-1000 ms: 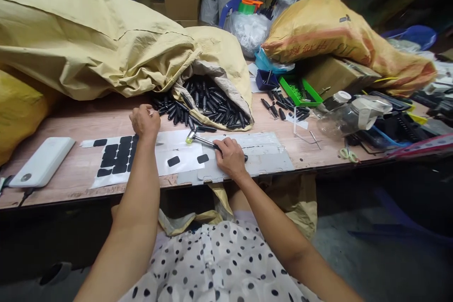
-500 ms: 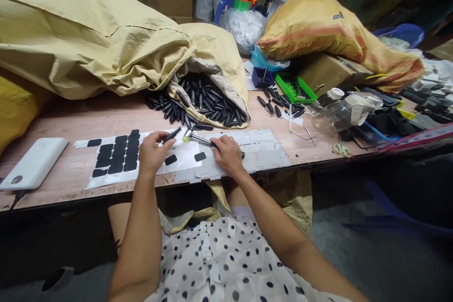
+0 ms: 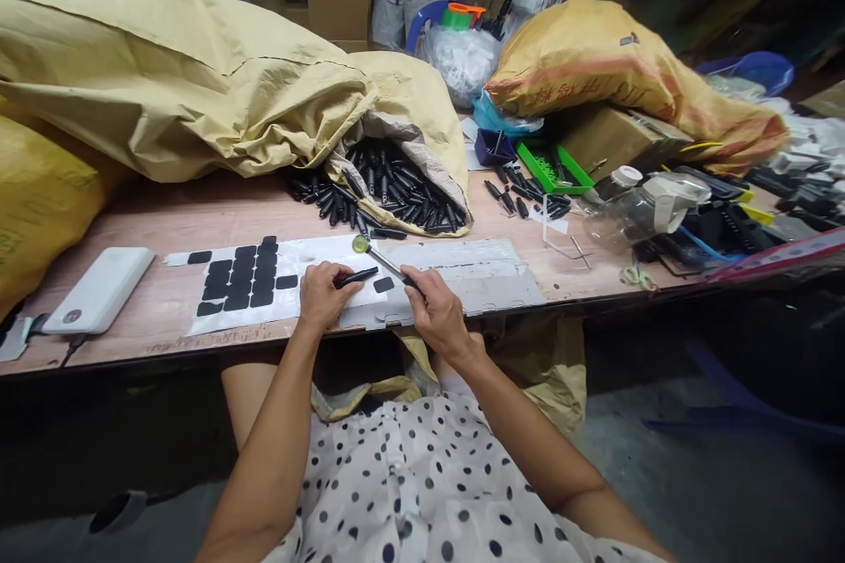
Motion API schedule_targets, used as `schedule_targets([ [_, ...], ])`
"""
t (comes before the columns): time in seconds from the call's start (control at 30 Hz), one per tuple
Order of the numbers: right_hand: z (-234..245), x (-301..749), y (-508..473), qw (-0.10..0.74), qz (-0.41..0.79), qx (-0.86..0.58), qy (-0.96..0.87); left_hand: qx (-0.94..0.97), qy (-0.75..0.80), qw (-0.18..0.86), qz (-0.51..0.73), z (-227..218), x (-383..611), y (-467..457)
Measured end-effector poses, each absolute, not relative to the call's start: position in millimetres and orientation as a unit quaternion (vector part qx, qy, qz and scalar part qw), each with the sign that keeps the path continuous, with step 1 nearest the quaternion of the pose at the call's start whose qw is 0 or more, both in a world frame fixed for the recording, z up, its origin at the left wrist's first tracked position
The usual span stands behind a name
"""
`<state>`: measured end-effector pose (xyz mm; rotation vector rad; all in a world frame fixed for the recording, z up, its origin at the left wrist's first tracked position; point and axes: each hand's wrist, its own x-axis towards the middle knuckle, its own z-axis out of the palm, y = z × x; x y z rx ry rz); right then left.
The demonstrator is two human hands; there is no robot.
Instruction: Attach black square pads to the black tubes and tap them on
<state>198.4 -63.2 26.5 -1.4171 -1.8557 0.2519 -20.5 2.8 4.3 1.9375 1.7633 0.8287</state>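
My left hand [image 3: 323,295] is closed around a slim black tube-like part [image 3: 360,276], which points to the right over the grey board [image 3: 488,271]. In my right hand [image 3: 437,308] is the dark grip of a small hammer [image 3: 388,264]. Its yellowish round head is tilted up to the left, above and apart from the black part. A white sheet [image 3: 290,259] with rows of black rounded patches [image 3: 241,275] lies left of my hands. One loose black patch [image 3: 384,284] sits between them on the board. Beyond, many similar black parts [image 3: 402,193] spill from a sack.
A large beige sack [image 3: 198,79] covers the back left. At left lies a white power bank [image 3: 99,290] with a cable. To the right are a green tray [image 3: 554,169], a clear jug [image 3: 613,215], bent metal rods [image 3: 571,251] and scissors [image 3: 639,277].
My left hand has moved right with the black part, closer to the board's middle. The hammer head has risen and tilted upward in my right hand. The whole view has shifted slightly.
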Motion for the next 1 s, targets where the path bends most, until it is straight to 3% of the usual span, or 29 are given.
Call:
schedule_targets([
  [0.2,26.9,194.5,-82.8,0.309,0.154,-0.566,-0.748,0.677,0.646,0.207,0.288,5.1,-16.7,3.0],
  [0.5,21.0,191.5,-88.0,0.261,0.1,-0.588,-0.759,0.669,0.651,0.207,0.294,7.7,-13.4,2.6],
  [0.7,26.1,193.3,-87.4,0.309,0.098,-0.595,-0.736,0.663,0.643,0.221,0.313,7.7,-13.0,2.4],
  [0.87,22.1,197.2,-90.1,0.285,0.098,-0.605,-0.737,0.662,0.649,0.214,0.307,7.7,-12.1,2.5],
  [1.0,23.0,199.1,-82.9,0.318,0.101,-0.602,-0.726,0.664,0.65,0.211,0.304,8.7,-11.2,1.1],
])
